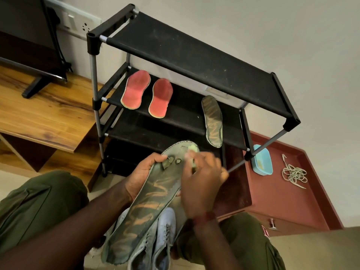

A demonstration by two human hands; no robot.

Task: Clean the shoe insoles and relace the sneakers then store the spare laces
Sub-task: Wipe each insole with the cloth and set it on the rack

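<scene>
My left hand [141,176] grips a worn green insole [148,207] by its left edge, holding it over my lap. My right hand [202,182] pinches a small pale cleaning pad [191,152] against the insole's toe end; the hand is blurred. A matching green insole [212,121] lies on the black shoe rack's [194,61] middle shelf, to the right of two red insoles [148,94]. A pair of light grey sneakers [161,240] sits on the floor between my knees, partly hidden by the held insole. A tangle of beige laces [294,173] lies on the red cabinet top [276,191].
A light blue plastic tub [262,160] stands on the red cabinet beside the rack's right leg. At the left, a wooden unit [48,114] carries a TV on its stand [35,86]. A wall socket [78,21] sits behind it.
</scene>
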